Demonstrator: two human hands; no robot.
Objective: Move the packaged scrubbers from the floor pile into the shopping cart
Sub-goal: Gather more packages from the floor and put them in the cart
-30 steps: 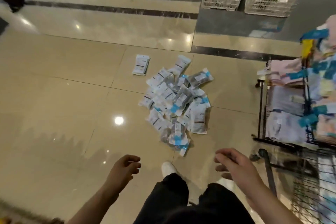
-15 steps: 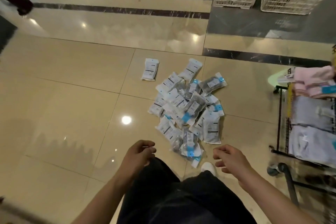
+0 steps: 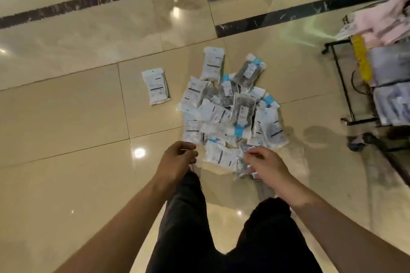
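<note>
A pile of packaged scrubbers (image 3: 230,115) is seen heaped on a glossy tiled floor (image 3: 66,128), with one stray packet (image 3: 156,85) lying flat just apart on its left side. The shopping cart (image 3: 355,86), already stacked with pale folded packs, stands well to the right of the heap.

Both hands are lowered over the near edge of the pile. The left hand (image 3: 178,157) is held with its fingers loosely curled and nothing visibly gripped; whether the nearest packet is touched cannot be told. The right hand (image 3: 265,164) is spread over the closest packets, its fingers (image 3: 250,153) bent downward, but contact or a pinch cannot be confirmed through the blur.

The packets appear to be thin plastic pouches, white-backed or clear, some with a blue header, with a dark wad inside. They are judged to be light, soft and squashable, hardly fragile, though the film is likely slick, and overlapping pouches may slide off one another when lifted. A hold is best taken across the padded middle, or several gathered at once between both palms, rather than by the flat sealed edge.
</note>
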